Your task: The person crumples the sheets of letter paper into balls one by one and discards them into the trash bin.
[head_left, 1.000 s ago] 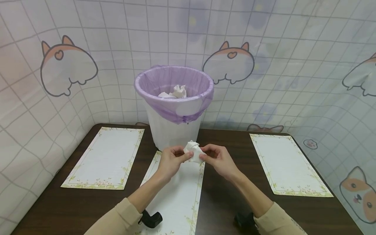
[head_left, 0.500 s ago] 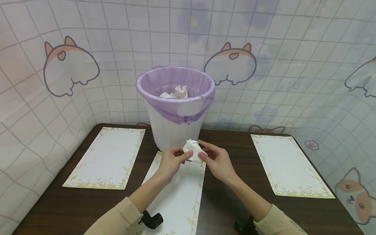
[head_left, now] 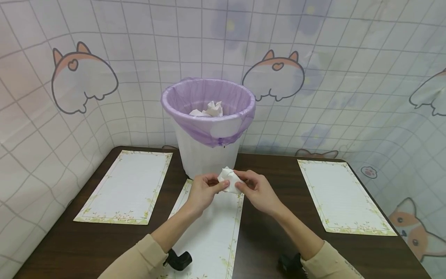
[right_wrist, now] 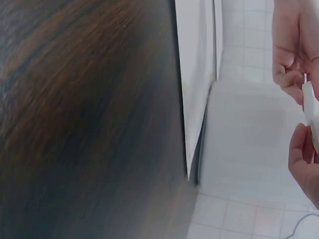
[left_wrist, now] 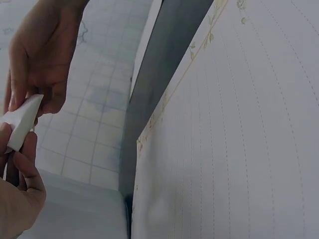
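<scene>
A small folded, crumpled piece of white paper [head_left: 230,179] is held up between both hands, in front of the bin and over the far end of the middle sheet. My left hand [head_left: 202,193] pinches its left side between thumb and fingers. On the other side my right hand [head_left: 260,192] pinches it, thumb in front and fingers behind. In the left wrist view the paper [left_wrist: 24,122] shows a folded edge between the fingertips of both hands. At the right border of the right wrist view, the paper [right_wrist: 310,104] is partly cut off.
A white bin [head_left: 209,155] with a purple liner [head_left: 209,126] stands at the table's back, with crumpled paper [head_left: 214,109] inside. Bordered sheets lie left [head_left: 125,186], middle [head_left: 205,232] and right [head_left: 343,193] on the dark table [head_left: 271,248]. Patterned cloth [head_left: 139,46] surrounds the back and sides.
The right hand's fingers lifted slightly and then came back down onto the paper's edge. The paper turned a little, while the left hand kept its pinch in nearly the same place.
</scene>
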Motion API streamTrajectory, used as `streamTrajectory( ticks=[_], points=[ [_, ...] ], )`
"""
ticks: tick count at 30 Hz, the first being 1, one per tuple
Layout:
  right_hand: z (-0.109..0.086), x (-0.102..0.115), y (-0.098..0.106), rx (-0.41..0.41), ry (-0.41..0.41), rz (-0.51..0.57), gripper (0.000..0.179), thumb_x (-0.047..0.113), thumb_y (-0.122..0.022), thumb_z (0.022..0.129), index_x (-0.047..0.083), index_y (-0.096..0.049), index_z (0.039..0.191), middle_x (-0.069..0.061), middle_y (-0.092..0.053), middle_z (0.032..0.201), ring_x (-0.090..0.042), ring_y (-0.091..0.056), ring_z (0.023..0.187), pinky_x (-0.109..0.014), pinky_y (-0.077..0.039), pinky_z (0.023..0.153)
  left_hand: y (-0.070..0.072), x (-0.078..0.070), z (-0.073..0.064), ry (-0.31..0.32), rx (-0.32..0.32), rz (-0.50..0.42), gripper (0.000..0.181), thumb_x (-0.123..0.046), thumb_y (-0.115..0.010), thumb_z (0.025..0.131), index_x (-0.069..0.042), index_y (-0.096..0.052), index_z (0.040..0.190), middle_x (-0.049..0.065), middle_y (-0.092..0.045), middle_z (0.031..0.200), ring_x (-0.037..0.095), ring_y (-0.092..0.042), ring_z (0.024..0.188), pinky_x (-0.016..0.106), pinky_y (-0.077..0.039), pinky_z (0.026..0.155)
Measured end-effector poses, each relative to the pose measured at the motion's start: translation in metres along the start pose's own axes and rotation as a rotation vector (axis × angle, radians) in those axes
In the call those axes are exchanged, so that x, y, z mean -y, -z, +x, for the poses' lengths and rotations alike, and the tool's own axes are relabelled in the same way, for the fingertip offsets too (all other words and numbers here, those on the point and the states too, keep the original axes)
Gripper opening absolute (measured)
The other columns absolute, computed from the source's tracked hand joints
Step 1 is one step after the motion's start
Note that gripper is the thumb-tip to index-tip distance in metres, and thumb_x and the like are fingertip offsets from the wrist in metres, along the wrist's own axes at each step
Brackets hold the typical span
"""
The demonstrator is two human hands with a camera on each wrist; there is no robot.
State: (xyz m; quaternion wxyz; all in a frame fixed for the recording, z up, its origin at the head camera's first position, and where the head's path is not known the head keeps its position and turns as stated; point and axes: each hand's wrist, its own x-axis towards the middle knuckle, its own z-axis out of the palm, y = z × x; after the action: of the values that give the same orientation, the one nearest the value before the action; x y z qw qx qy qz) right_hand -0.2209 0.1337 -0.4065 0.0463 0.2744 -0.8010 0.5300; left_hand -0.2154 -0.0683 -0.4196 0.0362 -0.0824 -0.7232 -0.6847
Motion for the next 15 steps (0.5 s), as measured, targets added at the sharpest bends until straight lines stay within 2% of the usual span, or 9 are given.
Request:
streamTrajectory(
  ticks=[5,10,15],
  points=[
    [0.0010,-0.0001,-0.0016,-0.014,-0.053,0.033,0.031,0.011,-0.068,0.101,0.002,-0.070,0.130,-0.007,-0.071,0.104,-0.024,-0.058,0.084,-0.028,-0.050,0.069,-0.0005,0.0015,0.0002,-0.017,0.000,0.001,0.016,-0.010,-0.080,0.091,0.004,-0.074,0.086,0.001,-0.068,0.074,0.013,-0.057,0.070,0.027,-0.048,0.064],
    [0.0007,-0.0015,-0.0036,0.014,-0.104,0.080,0.036,0.011,-0.071,0.099,0.001,-0.067,0.133,-0.014,-0.072,0.113,-0.023,-0.060,0.083,-0.031,-0.055,0.070,-0.0007,0.0036,-0.0010,-0.007,-0.028,0.005,0.014,-0.009,-0.081,0.090,0.002,-0.074,0.085,0.000,-0.067,0.074,0.013,-0.057,0.070,0.025,-0.047,0.064],
    [0.0003,-0.0026,-0.0047,0.003,-0.131,0.129,0.037,0.008,-0.071,0.098,0.000,-0.066,0.134,-0.015,-0.071,0.121,-0.023,-0.065,0.092,-0.031,-0.058,0.078,-0.0021,0.0066,-0.0015,-0.007,-0.034,0.012,0.014,-0.011,-0.081,0.090,0.002,-0.075,0.086,0.001,-0.068,0.075,0.014,-0.057,0.071,0.026,-0.048,0.064]
  ],
)
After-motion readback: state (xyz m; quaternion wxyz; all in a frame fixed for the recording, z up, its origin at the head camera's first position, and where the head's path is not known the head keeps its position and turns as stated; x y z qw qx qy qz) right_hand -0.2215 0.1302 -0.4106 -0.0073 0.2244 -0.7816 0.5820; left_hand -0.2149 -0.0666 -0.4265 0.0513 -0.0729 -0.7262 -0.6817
